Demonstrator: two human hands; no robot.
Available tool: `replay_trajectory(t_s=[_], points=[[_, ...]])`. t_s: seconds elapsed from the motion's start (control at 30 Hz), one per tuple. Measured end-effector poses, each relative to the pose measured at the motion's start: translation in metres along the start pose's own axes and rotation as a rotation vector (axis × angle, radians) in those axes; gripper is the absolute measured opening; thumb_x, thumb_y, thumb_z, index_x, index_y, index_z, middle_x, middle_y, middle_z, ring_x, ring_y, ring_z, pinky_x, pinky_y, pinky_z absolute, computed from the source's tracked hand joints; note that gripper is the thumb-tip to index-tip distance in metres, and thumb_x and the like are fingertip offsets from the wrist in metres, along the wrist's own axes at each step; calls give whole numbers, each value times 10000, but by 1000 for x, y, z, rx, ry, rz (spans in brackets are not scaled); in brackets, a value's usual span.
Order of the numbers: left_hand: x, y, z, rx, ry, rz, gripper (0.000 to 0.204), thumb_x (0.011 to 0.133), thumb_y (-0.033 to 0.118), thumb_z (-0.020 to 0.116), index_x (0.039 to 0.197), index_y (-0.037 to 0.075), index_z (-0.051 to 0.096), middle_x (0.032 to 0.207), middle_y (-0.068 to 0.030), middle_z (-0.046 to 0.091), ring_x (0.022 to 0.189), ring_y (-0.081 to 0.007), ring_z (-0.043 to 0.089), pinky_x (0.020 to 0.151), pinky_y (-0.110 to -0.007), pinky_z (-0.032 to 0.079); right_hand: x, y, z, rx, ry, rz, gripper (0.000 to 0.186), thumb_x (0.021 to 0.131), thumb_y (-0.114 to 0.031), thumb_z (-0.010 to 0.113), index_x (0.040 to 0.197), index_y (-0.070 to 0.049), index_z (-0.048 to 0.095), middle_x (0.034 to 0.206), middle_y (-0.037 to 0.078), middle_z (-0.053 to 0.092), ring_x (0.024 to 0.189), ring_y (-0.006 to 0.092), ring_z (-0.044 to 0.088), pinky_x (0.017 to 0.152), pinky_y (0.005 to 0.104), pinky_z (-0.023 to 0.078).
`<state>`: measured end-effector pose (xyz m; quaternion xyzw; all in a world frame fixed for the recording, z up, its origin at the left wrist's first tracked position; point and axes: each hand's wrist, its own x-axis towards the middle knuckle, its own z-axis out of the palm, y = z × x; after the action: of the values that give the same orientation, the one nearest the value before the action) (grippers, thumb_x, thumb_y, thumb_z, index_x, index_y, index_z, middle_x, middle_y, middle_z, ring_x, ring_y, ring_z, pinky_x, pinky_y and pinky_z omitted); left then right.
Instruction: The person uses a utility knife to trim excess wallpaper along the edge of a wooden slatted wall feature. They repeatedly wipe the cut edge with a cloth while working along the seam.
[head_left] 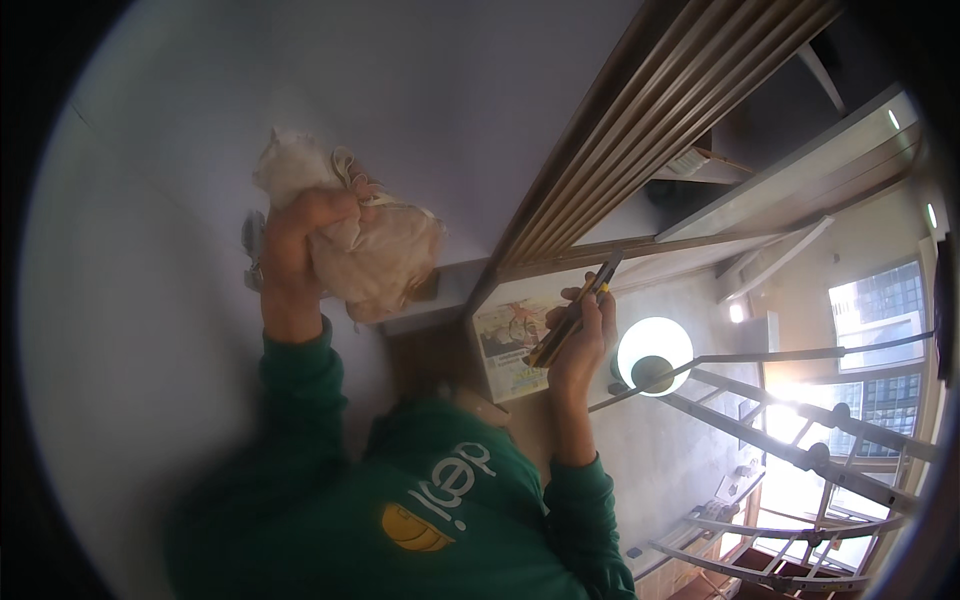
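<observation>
My left hand (295, 235) is closed on a crumpled whitish cloth (385, 260). The cloth bunches out on both sides of the fingers, with a thin loop of fabric or cord near the thumb, and lies against or close to the pale flat surface (180, 270). In my right hand (578, 350) is a black and yellow utility knife (568, 325), its narrow front end angled up and to the right. Whether the blade is out is not clear. Both forearms wear green sleeves.
A ribbed brown panel (640, 120) slants across the upper right. Below it is a printed sheet or box (515, 345). A bright round lamp (655, 350) glows right of the knife. Metal ladders (800, 450) and windows (880, 320) appear at the far right.
</observation>
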<state>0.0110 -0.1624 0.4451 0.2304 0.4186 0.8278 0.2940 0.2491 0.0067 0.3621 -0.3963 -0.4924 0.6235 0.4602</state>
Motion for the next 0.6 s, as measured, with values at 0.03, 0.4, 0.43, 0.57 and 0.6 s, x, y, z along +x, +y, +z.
replay_trajectory(t_s=[0.03, 0.4, 0.43, 0.57, 0.6], points=[[1, -4, -1, -12, -17, 0, 199, 769, 47, 627, 962, 12, 598, 889, -58, 603, 773, -159, 622, 733, -309, 529, -2, 10, -8, -58, -15, 49, 315, 1001, -194, 510, 1209, 31, 583, 871, 104, 631, 601, 153, 582, 526, 267, 456], [-1, -22, -12, 67, 42, -44, 186, 759, 42, 619, 936, -15, 604, 874, -79, 591, 775, -163, 604, 728, -302, 516, -10, 126, -39, -376, -204, 558, 273, 940, -175, 544, 1107, 21, 635, 839, 111, 673, 579, 176, 629, 513, 279, 483], [-1, -21, -13, 94, 44, -32, 184, 758, 46, 620, 930, -18, 606, 868, -81, 592, 772, -161, 600, 726, -299, 510, -9, 132, -40, -373, -210, 572, 283, 940, -176, 531, 1118, 20, 631, 856, 116, 676, 589, 181, 637, 517, 284, 490], [-1, -20, -18, 253, 118, 65, 187, 758, 75, 627, 915, -26, 621, 835, -78, 601, 770, -150, 590, 729, -282, 483, -3, 171, -41, -364, -273, 599, 326, 963, -192, 488, 1191, 12, 601, 910, 131, 677, 622, 202, 660, 530, 305, 517], [1, -21, -24, 297, 113, 116, 202, 749, 74, 647, 922, -32, 648, 841, -91, 638, 784, -172, 622, 743, -298, 506, -3, 171, -31, -362, -300, 600, 338, 974, -200, 479, 1215, 10, 590, 920, 134, 675, 629, 207, 664, 532, 311, 523]])
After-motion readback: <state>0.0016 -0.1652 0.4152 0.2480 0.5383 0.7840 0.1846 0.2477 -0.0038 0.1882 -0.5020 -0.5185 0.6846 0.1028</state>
